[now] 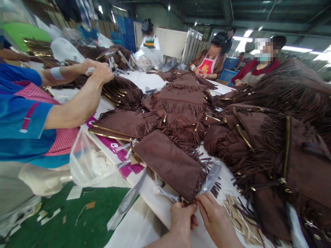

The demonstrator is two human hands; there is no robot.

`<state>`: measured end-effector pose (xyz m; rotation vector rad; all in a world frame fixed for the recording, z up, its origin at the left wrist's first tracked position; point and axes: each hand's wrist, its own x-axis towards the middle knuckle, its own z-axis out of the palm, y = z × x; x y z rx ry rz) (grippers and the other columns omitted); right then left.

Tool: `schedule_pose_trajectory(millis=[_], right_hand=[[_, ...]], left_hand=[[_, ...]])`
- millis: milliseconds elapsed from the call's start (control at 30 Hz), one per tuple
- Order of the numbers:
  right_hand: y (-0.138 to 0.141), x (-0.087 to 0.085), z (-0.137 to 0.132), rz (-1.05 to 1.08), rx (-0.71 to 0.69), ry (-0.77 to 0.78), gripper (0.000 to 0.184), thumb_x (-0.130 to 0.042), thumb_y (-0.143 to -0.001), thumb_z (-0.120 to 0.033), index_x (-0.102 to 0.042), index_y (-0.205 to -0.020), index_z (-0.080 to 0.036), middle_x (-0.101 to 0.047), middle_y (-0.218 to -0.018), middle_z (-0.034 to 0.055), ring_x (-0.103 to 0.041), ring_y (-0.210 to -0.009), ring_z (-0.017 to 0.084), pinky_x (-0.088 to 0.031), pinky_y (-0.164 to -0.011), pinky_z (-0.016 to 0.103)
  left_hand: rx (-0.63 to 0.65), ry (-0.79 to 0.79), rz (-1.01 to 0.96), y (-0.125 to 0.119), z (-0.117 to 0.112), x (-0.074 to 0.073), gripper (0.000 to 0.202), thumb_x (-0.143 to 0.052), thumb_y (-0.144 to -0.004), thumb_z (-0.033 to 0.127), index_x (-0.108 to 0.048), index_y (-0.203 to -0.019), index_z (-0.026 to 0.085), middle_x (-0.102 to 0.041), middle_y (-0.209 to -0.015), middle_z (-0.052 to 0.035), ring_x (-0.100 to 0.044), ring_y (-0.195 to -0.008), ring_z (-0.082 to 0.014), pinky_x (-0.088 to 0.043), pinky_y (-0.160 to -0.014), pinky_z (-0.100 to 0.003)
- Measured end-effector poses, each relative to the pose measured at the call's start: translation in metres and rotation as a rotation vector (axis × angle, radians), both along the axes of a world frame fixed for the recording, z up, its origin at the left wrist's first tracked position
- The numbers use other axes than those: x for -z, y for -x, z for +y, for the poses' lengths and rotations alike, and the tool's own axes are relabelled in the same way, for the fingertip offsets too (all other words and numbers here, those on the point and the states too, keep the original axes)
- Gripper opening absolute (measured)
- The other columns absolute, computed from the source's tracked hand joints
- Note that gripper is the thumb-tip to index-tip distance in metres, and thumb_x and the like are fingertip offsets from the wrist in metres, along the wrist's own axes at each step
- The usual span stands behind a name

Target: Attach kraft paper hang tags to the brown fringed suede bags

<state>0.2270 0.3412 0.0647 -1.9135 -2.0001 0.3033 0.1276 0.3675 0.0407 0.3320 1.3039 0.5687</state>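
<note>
My left hand and my right hand meet at the near corner of a flat brown suede bag with fringe along one edge. Both pinch at that corner, where a gold zipper end and a clear plastic strip lie. The bag rests on the white table in front of me. Another clear plastic wrapped strap hangs off the table edge to the left.
Piles of brown fringed bags cover the table ahead and to the right. A co-worker in blue at left reaches into a stack of bags. Three other people sit at the far side. A plastic bag hangs by the table; scraps litter the green floor.
</note>
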Motion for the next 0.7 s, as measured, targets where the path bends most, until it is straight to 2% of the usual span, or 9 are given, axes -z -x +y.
schedule_pose_trajectory(millis=[200,467,700], right_hand=[[0.002,-0.001,0.000,0.027,0.037,-0.009,0.024,-0.033,-0.086,-0.017,-0.055,-0.079,-0.023,-0.056,-0.071,0.0004,-0.057,-0.058,0.013,-0.045,-0.051,0.023],[-0.001,-0.004,0.001,0.057,0.024,0.034,0.023,-0.033,-0.086,-0.019,-0.055,-0.077,-0.023,-0.057,-0.071,-0.0001,-0.057,-0.059,0.013,-0.045,-0.053,0.023],[-0.002,-0.004,0.001,0.076,0.078,0.047,0.023,-0.033,-0.087,-0.019,-0.055,-0.081,-0.023,-0.059,-0.073,0.0007,-0.059,-0.062,0.014,-0.046,-0.056,0.024]], left_hand=[[0.018,0.016,0.021,0.001,0.003,-0.002,0.015,-0.060,-0.056,0.018,-0.051,-0.045,0.014,-0.040,-0.028,0.0017,-0.032,-0.027,-0.0071,-0.016,-0.036,-0.020],[0.058,-0.037,-0.002,0.002,0.004,-0.011,0.011,-0.050,-0.059,0.008,-0.051,-0.050,0.014,-0.041,-0.031,0.0039,-0.032,-0.030,-0.0065,-0.019,-0.036,-0.019],[0.095,-0.103,0.097,0.003,-0.002,-0.005,0.011,-0.052,-0.060,0.005,-0.050,-0.060,0.016,-0.041,-0.031,0.0073,-0.034,-0.027,-0.0070,-0.019,-0.032,-0.019]])
